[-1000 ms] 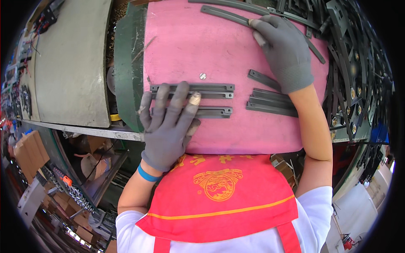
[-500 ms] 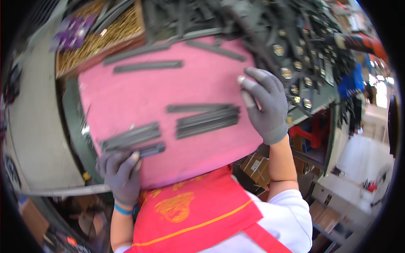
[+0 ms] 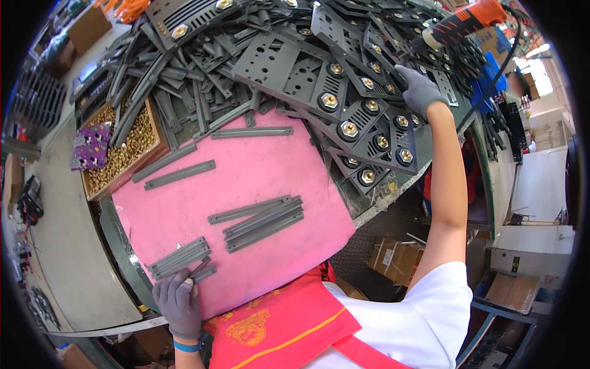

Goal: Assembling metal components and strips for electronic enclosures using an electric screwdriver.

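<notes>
The left hand (image 3: 178, 301), in a grey glove, is positioned at the lower left corner of the pink mat (image 3: 166, 215). Its fingers are curled and touch the near end of the left bar group (image 3: 181, 257), a row of dark grey narrow bars lying side by side. One short-looking bar (image 3: 200, 266) tilts at the fingertips; whether the fingers are clamped on it cannot be told. A blue wristband (image 3: 186, 346) encircles the left wrist.

The right hand (image 3: 423, 91), also gloved, extends over the pile at the upper right. Its fingers are stretched out, with the tips at the edge of the perforated plates (image 3: 264, 64), just below the head of the orange and black power tool (image 3: 461, 26). The plates are dark grey, overlap one another and carry brass-coloured hex nuts (image 3: 348, 130).

The center bar group (image 3: 264, 224) lies on the mat, near its middle, with its bars close together and one set at a slight angle. The upper left bars (image 3: 179, 174) lie near the mat's far left edge, roughly parallel. A separate bar (image 3: 252, 132) lies at the far edge, beside the loose bar heap (image 3: 196, 80). An open box (image 3: 158, 123) of small brass-coloured parts (image 3: 132, 132) stands beyond the mat's left corner. A purple printed piece (image 3: 90, 146) lies at its left side.
</notes>
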Demonstrator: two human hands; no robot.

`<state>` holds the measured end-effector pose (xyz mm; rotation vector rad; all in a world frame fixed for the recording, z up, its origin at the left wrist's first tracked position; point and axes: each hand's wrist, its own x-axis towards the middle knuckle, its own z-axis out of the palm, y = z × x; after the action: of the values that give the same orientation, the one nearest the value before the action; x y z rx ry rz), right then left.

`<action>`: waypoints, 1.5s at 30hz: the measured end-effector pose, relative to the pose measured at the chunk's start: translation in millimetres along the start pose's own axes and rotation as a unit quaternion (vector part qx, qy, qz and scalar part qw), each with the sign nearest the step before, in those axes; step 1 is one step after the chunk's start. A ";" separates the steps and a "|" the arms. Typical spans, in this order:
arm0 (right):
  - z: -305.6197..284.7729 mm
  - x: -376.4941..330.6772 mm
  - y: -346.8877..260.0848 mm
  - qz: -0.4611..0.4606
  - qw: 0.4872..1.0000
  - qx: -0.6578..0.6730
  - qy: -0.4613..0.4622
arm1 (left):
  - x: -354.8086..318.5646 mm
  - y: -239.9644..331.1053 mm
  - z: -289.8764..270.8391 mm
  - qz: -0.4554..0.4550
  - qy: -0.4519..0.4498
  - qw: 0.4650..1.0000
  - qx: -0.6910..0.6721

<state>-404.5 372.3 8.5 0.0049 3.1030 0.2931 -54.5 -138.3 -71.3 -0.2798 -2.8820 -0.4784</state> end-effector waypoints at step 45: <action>-36.5 -27.7 -133.4 -0.263 0.826 0.442 0.231 | 47.8 25.2 -43.8 -0.074 0.101 0.961 -0.248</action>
<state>-377.8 234.3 20.0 -0.9993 3.1259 -1.3177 -87.5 -122.4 -12.1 -0.0788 -2.5541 -1.1846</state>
